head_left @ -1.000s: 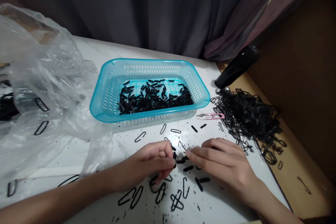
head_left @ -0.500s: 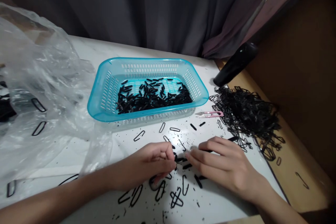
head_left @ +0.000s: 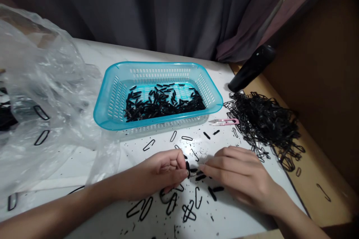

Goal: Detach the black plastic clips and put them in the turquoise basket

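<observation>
My left hand [head_left: 168,173] is closed, thumb and forefinger pinching a small, narrow black piece [head_left: 187,168] that stands upright at the fingertips. Just to its right, my right hand [head_left: 238,173] has thumb and fingers drawn together close to that piece. A thin pale tip shows by the right fingertips; the rest is covered by the fingers. Under and between the hands lie several short black strips [head_left: 212,194]. Black elongated loops [head_left: 189,211] are scattered on the white table [head_left: 241,220] nearer to me, among tiny black crumbs.
Beyond my hands stands a blue plastic basket [head_left: 126,124] with many short black pieces. Pink thread snips [head_left: 224,122] lie right of it, beside a tangled heap of black loops [head_left: 266,123]. A black cylindrical object [head_left: 251,69] leans behind. Clear plastic bagging [head_left: 56,82] covers the left.
My right hand has shifted slightly right, its fingers drawn closer together. The black piece in my left fingertips now shows more plainly. The basket and heap have not moved.
</observation>
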Demonstrator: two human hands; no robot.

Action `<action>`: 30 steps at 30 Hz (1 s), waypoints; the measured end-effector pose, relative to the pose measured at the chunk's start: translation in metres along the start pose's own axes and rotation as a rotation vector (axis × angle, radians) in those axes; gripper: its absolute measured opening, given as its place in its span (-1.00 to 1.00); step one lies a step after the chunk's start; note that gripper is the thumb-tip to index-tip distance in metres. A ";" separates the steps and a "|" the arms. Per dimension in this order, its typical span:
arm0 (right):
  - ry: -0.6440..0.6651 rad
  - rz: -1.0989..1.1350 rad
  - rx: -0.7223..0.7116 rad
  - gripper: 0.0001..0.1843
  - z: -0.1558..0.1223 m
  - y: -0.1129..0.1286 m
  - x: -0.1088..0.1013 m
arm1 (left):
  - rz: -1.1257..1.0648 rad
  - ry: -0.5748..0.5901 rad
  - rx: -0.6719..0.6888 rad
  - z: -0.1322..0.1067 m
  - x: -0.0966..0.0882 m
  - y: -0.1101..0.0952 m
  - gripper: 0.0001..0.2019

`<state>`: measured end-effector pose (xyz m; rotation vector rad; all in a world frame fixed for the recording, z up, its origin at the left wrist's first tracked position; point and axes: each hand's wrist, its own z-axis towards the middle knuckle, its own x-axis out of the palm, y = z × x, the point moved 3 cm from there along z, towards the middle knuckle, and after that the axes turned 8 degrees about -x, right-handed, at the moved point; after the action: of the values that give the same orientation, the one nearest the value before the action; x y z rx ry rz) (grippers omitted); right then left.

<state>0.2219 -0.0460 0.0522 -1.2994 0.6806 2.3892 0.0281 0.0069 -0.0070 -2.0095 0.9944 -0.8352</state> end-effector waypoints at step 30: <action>0.061 -0.130 0.001 -0.69 -0.001 0.001 0.002 | 0.059 0.056 -0.015 -0.002 -0.002 0.000 -0.69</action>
<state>0.2209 -0.0472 0.0503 -1.3777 0.5950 2.2535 0.0252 0.0078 -0.0064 -1.9686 1.0893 -0.8591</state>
